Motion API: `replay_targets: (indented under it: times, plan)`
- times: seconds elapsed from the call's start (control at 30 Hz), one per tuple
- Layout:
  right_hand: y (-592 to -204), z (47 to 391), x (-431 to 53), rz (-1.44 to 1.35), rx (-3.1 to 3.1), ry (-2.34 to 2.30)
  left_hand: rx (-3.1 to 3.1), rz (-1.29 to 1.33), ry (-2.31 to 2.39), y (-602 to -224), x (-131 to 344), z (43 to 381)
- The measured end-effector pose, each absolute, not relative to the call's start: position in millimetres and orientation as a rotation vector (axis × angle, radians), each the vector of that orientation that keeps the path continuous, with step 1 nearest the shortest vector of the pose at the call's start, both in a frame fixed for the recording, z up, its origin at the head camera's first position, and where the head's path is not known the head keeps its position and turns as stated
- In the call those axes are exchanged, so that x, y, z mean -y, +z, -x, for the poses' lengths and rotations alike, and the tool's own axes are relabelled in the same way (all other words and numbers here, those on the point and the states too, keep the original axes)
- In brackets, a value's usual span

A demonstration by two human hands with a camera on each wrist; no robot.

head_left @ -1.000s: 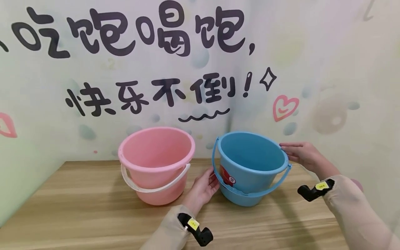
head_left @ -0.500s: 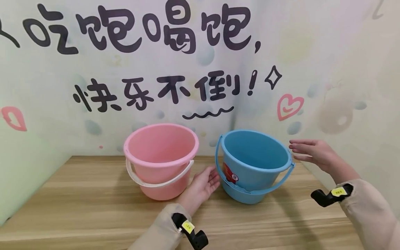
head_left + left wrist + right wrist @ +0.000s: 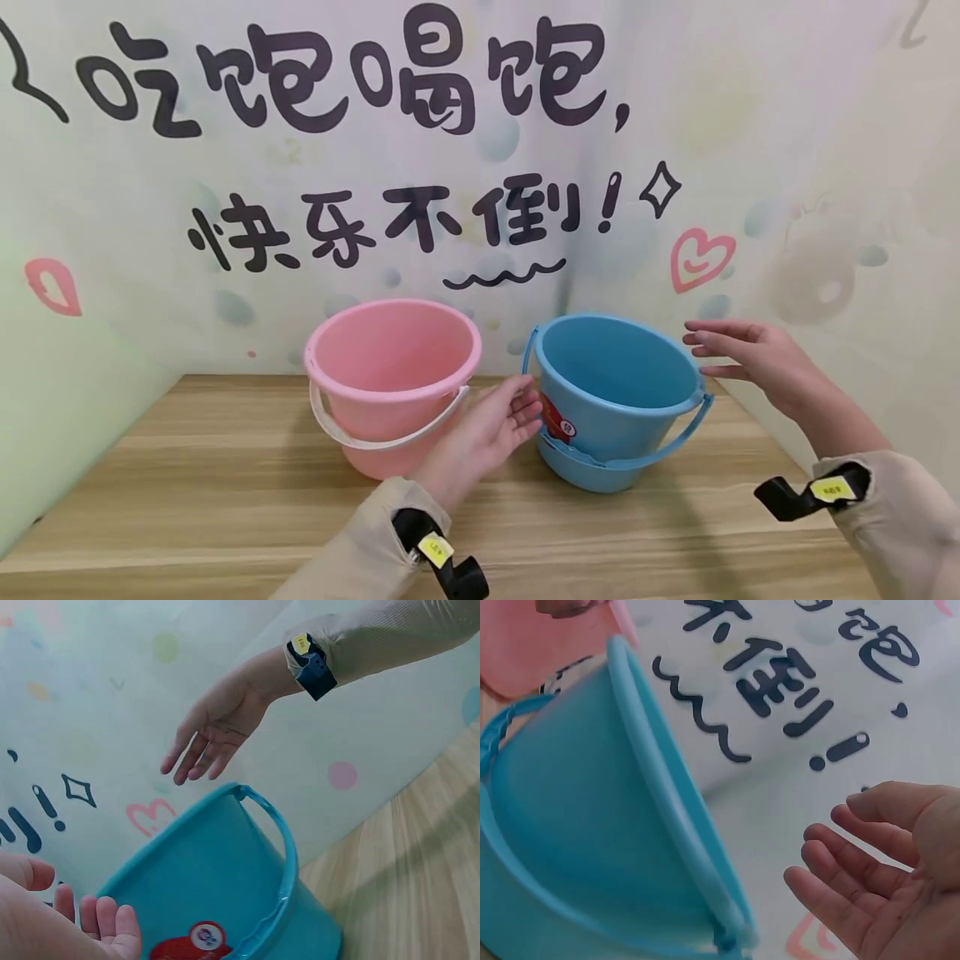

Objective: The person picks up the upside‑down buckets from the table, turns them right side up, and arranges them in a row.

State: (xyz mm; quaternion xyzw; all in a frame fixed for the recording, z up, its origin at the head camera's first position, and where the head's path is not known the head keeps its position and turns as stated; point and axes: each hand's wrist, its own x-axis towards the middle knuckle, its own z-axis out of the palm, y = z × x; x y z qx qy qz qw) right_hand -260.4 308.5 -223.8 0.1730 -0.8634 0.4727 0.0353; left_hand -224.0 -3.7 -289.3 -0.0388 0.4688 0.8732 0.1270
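A blue bucket (image 3: pixel 618 429) stands upright on the wooden table, its blue handle hanging down at the front and a red label on its left side. To its left stands a pink bucket (image 3: pixel 382 417) with a white handle lowered. My left hand (image 3: pixel 487 429) is between the two buckets, palm turned up and fingers loosely bent, close to the blue bucket's left side; whether it touches cannot be told. At the blue bucket's right rim, my right hand (image 3: pixel 757 362) hovers with fingers extended. The right wrist view shows a gap between this hand (image 3: pixel 885 877) and the bucket.
Behind the buckets rises a pale wall covering (image 3: pixel 420 158) with large black lettering and a pink heart (image 3: pixel 701 260). Table (image 3: pixel 187 500) surface extends in front and to the left. Each wrist carries a black camera mount (image 3: pixel 813 492) with a yellow tag.
My right hand has come off the blue bucket's rim and moved slightly right and up. My left hand has lifted a little beside the bucket. Both buckets stay standing.
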Motion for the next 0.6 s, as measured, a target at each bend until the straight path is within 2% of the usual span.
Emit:
replay_targets:
  times: [0.4,0.6]
  plan:
    - [-201.4,281.7,-250.8,-0.489,2.671,1.461,-1.537,-0.022,2.504,-233.3,30.3,225.1]
    - [-187.9,298.6,-226.7,-0.495,2.668,1.597,-1.622,-0.045,2.502,-204.4,53.9,237.3]
